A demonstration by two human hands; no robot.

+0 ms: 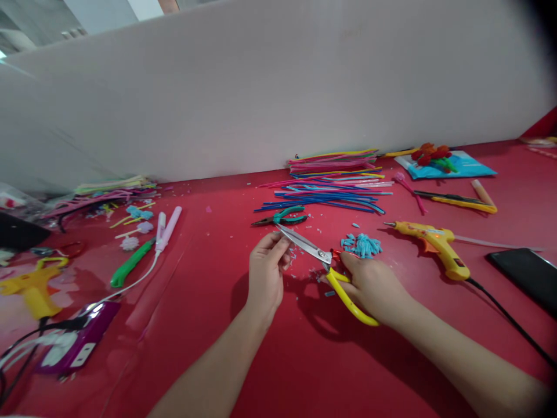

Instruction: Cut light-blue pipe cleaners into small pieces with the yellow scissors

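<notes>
My right hand [369,284] is wrapped round the yellow handles of a pair of scissors [307,244], whose blades point up and left. The blade tips reach my left hand [268,267]. Its thumb and fingers are pinched together at the tips, and whatever they hold is too small to make out. Small blue scraps [296,255] are scattered beneath the blades. Just beyond my left hand lie teal-handled pliers [282,218]. A heap of short light-blue pieces [364,245] sits beyond my right hand.
Coloured pipe cleaners [326,197] lie near the white partition [278,87]. On the right are a yellow glue gun [435,241], a black phone [526,273] and a blue packet [470,165]. Leftward are another glue gun [35,290], a green cutter [130,264] and a purple power strip [93,334].
</notes>
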